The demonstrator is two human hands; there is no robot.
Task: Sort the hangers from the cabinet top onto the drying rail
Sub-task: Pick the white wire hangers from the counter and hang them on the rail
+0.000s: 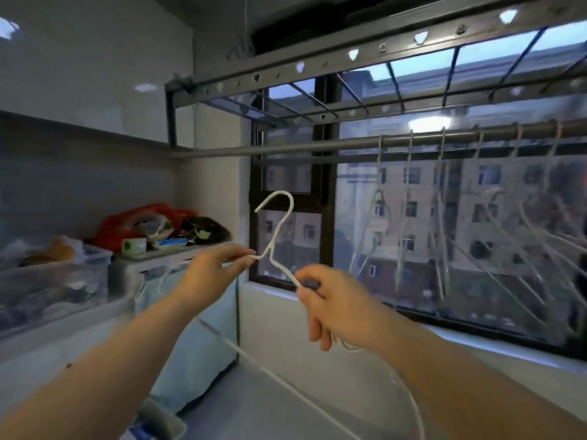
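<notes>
Hanger (279, 230), hook up, in pinching fingers of left hand (212, 271) and right hand (336, 308).

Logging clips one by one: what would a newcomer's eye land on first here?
A white wire hanger held up at centre, hook upward, the left hand pinching its neck and the right hand gripping one shoulder. Behind it, the grey drying rail crosses the window, with several hangers already hung toward the right.
</notes>
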